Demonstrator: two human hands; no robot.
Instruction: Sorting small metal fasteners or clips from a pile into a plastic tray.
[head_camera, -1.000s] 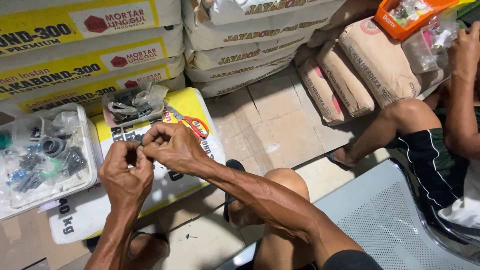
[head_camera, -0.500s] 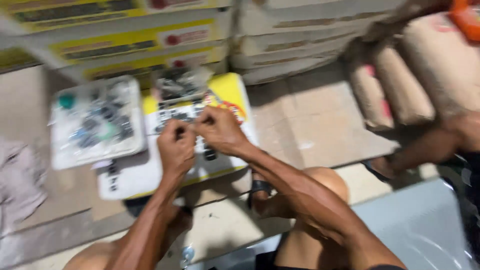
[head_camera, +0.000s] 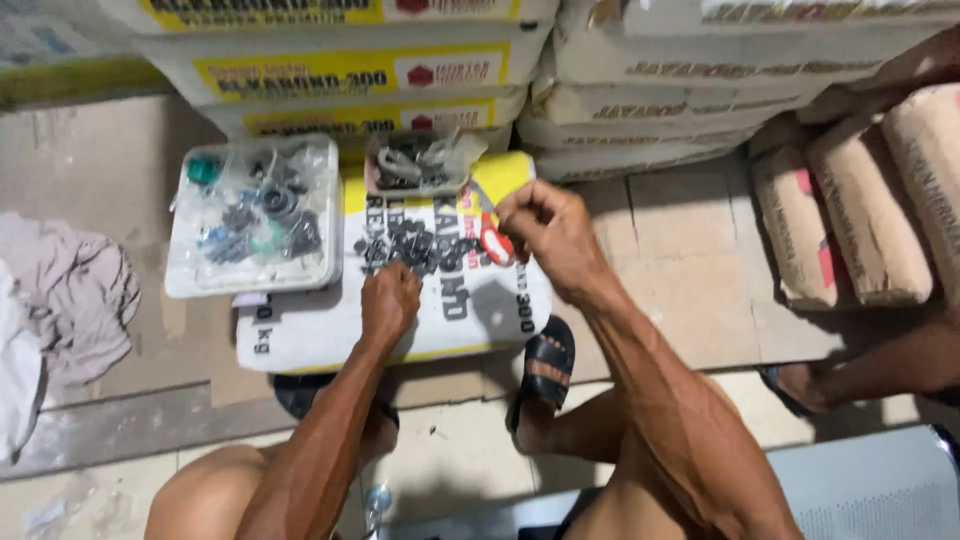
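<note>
Down on the floor, a white-and-yellow sack (head_camera: 330, 335) lies flat, seemingly serving as a low work surface, with a heap of small dark parts (head_camera: 415, 248) spread on its middle. The left hand (head_camera: 390, 303) rests knuckles-up at the near edge of that heap, fingers curled in a closed grip; whether it pinches a part I cannot tell. The right hand (head_camera: 545, 235) is raised just right of the heap, fingertips drawn together in a closed pinch, apparently on something too small to make out. Red-handled scissors (head_camera: 493, 240) lie on the sack partly under that hand. A clear plastic tray of mixed fittings (head_camera: 252, 215) sits at the sack's far-left corner, and a smaller bag of parts (head_camera: 420, 160) at its far edge. Stacked cement sacks (head_camera: 340, 70) wall off the far side. A crumpled cloth (head_camera: 70, 300) lies left; another person's foot (head_camera: 800, 385) shows right.
</note>
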